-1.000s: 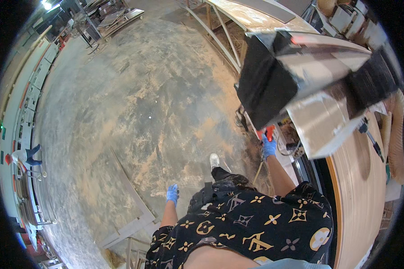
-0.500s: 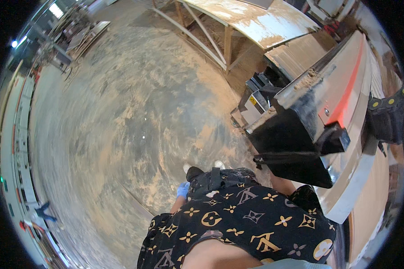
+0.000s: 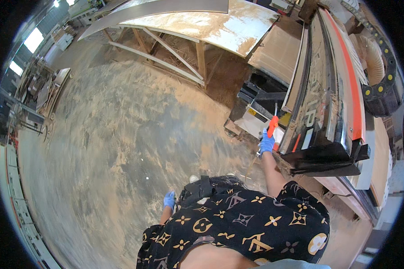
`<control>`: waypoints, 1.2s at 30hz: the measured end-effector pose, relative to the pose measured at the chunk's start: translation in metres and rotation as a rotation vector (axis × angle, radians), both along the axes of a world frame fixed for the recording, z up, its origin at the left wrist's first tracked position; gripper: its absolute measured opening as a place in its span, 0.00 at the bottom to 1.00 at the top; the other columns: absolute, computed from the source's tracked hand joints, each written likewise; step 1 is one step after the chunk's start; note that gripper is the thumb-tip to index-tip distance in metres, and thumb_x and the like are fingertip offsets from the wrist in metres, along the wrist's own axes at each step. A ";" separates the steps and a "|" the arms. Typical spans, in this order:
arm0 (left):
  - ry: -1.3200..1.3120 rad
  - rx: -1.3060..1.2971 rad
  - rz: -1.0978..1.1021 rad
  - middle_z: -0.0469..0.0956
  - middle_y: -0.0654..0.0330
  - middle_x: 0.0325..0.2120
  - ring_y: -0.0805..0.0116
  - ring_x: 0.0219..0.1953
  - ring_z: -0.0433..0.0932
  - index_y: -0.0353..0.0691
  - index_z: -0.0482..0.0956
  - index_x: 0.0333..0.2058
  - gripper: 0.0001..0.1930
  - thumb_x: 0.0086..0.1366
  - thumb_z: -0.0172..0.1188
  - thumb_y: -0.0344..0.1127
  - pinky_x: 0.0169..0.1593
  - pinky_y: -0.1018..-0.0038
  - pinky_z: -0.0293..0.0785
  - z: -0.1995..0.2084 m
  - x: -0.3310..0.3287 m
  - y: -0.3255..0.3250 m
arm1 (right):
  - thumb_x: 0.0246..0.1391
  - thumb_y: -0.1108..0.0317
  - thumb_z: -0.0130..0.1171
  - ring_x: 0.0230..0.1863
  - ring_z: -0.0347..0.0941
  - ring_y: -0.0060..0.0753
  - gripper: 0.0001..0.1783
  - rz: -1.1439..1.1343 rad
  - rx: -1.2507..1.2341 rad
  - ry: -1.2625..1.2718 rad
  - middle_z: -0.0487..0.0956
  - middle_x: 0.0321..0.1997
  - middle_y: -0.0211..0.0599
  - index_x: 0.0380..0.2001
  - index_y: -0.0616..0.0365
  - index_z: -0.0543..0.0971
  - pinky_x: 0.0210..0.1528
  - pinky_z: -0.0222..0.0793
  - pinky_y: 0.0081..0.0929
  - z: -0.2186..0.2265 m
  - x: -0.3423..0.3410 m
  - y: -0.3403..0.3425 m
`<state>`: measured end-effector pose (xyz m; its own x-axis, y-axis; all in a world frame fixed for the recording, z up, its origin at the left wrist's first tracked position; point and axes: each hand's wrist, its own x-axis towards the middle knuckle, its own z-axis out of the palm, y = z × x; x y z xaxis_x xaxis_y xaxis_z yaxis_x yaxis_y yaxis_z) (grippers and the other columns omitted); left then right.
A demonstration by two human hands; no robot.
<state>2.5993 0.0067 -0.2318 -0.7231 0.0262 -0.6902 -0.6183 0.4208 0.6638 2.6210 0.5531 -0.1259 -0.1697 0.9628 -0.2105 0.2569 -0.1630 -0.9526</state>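
My right hand [image 3: 267, 142], in a blue glove, is closed round an orange air blow gun [image 3: 273, 126]. Its thin metal nozzle points away from me, beside the machine's end. A thin yellowish hose [image 3: 251, 165] hangs below that hand. Just right of the gun is the long machine beam [image 3: 318, 103] with an orange-red stripe and a black end plate [image 3: 321, 158]. My left hand [image 3: 169, 199], gloved in blue too, hangs low by my side over the floor. It holds nothing that I can see, and its fingers look loosely stretched.
Ahead stands a wooden-framed table [image 3: 202, 62] with a dusty white top and a long dark panel [image 3: 166, 11] on it. A black cable chain [image 3: 384, 94] is at the far right. Sawdust lies over the concrete floor [image 3: 116, 134]. Boards are stacked [image 3: 49, 92] at the far left.
My view has shifted, so the table and machine sit farther left. My right hand, hidden before, now shows with the orange blow gun. My left hand still hangs by my side.
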 end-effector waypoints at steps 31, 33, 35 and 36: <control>0.052 -0.015 -0.132 0.75 0.64 0.28 0.72 0.24 0.72 0.44 0.73 0.42 0.16 0.59 0.53 0.46 0.22 0.71 0.67 0.003 -0.332 0.164 | 0.43 0.36 0.56 0.06 0.54 0.26 0.27 -0.142 -0.384 0.276 0.63 0.10 0.27 0.20 0.49 0.68 0.07 0.50 0.24 0.102 -0.352 0.209; 0.070 0.015 -0.121 0.74 0.64 0.26 0.71 0.23 0.71 0.44 0.73 0.40 0.15 0.59 0.53 0.46 0.21 0.72 0.67 0.005 -0.344 0.179 | 0.43 0.36 0.56 0.07 0.54 0.25 0.27 -0.193 -0.407 0.313 0.63 0.10 0.26 0.20 0.50 0.68 0.07 0.51 0.23 0.104 -0.368 0.241; 0.038 0.066 -0.116 0.72 0.63 0.23 0.70 0.21 0.70 0.43 0.73 0.36 0.13 0.59 0.53 0.46 0.22 0.71 0.66 -0.005 -0.362 0.187 | 0.42 0.35 0.56 0.08 0.55 0.23 0.28 -0.181 -0.399 0.328 0.63 0.10 0.25 0.20 0.50 0.69 0.08 0.51 0.23 0.103 -0.381 0.260; 0.000 0.098 -0.115 0.70 0.62 0.21 0.70 0.21 0.70 0.42 0.72 0.35 0.13 0.59 0.53 0.45 0.23 0.70 0.66 -0.028 -0.371 0.178 | 0.41 0.35 0.56 0.08 0.56 0.22 0.28 -0.170 -0.401 0.341 0.63 0.10 0.24 0.20 0.50 0.69 0.09 0.51 0.24 0.104 -0.388 0.267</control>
<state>2.2281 0.1843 -0.2598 -0.7113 0.1760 -0.6805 -0.5702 0.4216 0.7050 2.2330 0.8201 -0.0216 -0.1414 0.8382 -0.5266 -0.1167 -0.5424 -0.8320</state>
